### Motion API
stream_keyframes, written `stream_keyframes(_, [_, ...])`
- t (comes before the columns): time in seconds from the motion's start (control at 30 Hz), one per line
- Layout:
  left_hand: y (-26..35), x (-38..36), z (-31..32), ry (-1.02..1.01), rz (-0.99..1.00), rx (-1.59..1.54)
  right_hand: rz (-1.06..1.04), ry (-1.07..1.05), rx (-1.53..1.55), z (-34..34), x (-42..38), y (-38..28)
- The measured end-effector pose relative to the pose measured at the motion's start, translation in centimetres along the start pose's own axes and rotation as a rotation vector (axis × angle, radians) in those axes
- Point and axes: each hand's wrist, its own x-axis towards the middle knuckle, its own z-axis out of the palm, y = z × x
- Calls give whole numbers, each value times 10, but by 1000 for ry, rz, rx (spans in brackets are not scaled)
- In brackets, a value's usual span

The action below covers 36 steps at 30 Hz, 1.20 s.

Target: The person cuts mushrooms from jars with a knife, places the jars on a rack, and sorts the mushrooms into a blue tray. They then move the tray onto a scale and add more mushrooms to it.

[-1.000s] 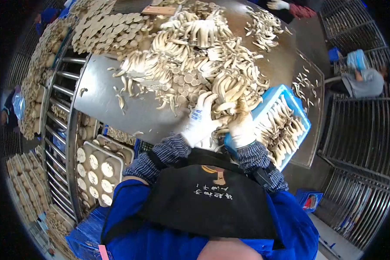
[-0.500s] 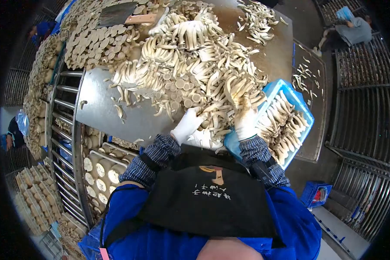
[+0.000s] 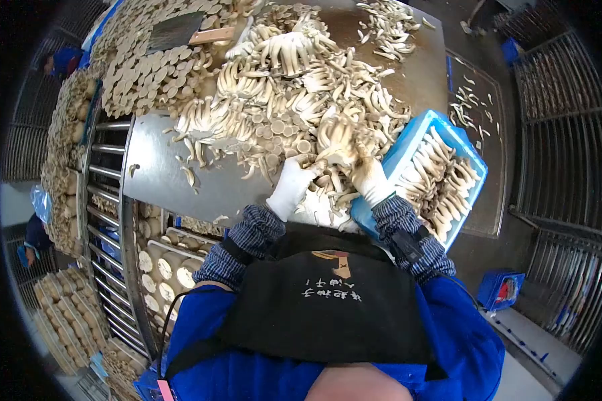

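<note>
Both hands wear white gloves with dirty fingertips. My left hand (image 3: 292,185) is at the near edge of the mushroom pile (image 3: 267,100), its fingers pressed together at the base of a mushroom cluster (image 3: 336,139). On the cluster's other side, my right hand (image 3: 370,179) has its fingers closed round the lower right part of it. The two hands are a short way apart. Just right of my right hand, a blue basket (image 3: 478,164) stands tilted on the table corner, holding mushrooms in rows. Loose mushrooms and round cut bases lie around the fingers.
A broad blade with a wooden handle (image 3: 211,35) rests on round cut pieces (image 3: 147,80) at the back left. The metal table (image 3: 174,180) adjoins a roller rack (image 3: 110,190). Crates of bottles stand lower left; slatted racks (image 3: 568,160) stand right. Co-workers are at far left.
My right hand has moved slightly left and down, bringing the cluster over between both hands. My left hand has shifted slightly. The person at the upper right has left the view.
</note>
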Motion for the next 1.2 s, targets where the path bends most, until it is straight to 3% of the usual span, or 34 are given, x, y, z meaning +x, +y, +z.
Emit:
stream_keyframes(0.03, [-3,0,2,59,-36,73,-35,-65,31,-8,4,6])
stream_keyframes(0.1, [-9,-3,9,104,-69,158,-8,11,-78,7,-29,5])
stream_keyframes(0.13, [-13,-8,15,46,-41,202,72,-194,-242,11,-51,2])
stream_keyframes(0.17, [-19,-9,21,-14,-14,245,118,-142,52,12,-63,16])
stream_keyframes(0.2, [-53,3,24,-92,-1,340,120,-88,-75,8,-76,23])
stream_keyframes(0.23, [-33,-10,33,-224,90,333,122,-28,-199,4,-86,27])
stream_keyframes(0.33, [-37,-14,46,-376,26,520,34,37,-209,-18,-103,22])
stream_keyframes(0.4, [-44,-26,44,-317,117,273,-86,112,-185,-33,-113,17])
stream_keyframes(0.43, [-54,-30,33,-174,137,410,-138,154,-182,-48,-116,14])
stream_keyframes(0.47, [-57,-35,23,-89,124,449,-246,118,-469,-56,-131,-2])
stream_keyframes(0.5, [-61,-40,11,-7,113,488,-251,231,-517,-30,-161,-33])
stream_keyframes(0.53, [-70,-44,-1,58,80,475,-560,289,-880,-49,-174,-46])
stream_keyframes(0.57, [-82,-42,-16,123,47,460,-801,564,-1415,-117,-162,-40])
stream_keyframes(0.6, [-103,-34,-28,104,143,439,-546,721,-469,-113,-205,-87])
stream_keyframes(0.63, [-114,-26,-43,114,250,401,-798,737,-481,-147,-214,-98])
stream_keyframes(0.7, [-109,-20,-42,149,591,991,-799,928,-367,-196,-237,-114])
stream_keyframes(0.73, [-98,-24,-25,158,647,970,-811,996,-401,-213,-250,-112])
stream_keyframes(0.77, [-99,-29,-13,157,649,975,-816,1044,-432,-229,-254,-108])
stream_keyframes(0.83, [-98,-44,-2,-17,361,807,-726,1048,-552,-314,-259,-89])
stream_keyframes(0.87, [-95,-51,-7,-92,216,719,-632,1010,-432,-362,-254,-77])
stream_keyframes(0.9, [-119,-43,-22,-97,512,1098,-537,974,-317,-400,-250,-69])
stream_keyframes(0.97, [-142,-43,-20,-24,432,1044,-395,1004,-304,-433,-247,-64])
stream_keyframes(1.0, [-152,-38,-14,-8,437,1052,-488,1153,-442,-413,-241,-70])
stream_keyframes(1.03, [-164,-35,-6,202,385,1006,-624,1291,-551,-417,-229,-73])
stream_keyframes(1.07, [-175,-30,-3,409,330,949,-796,1291,-672,-372,-227,-82])
stream_keyframes(1.1, [-184,-22,-4,425,329,946,-971,1280,-793,-288,-230,-96])
stream_keyframes(1.17, [-200,-4,-8,538,340,624,-1070,1057,-868,-175,-225,-100])
stream_keyframes(1.2, [-206,6,-14,526,194,418,-1078,1038,-869,-150,-211,-92])
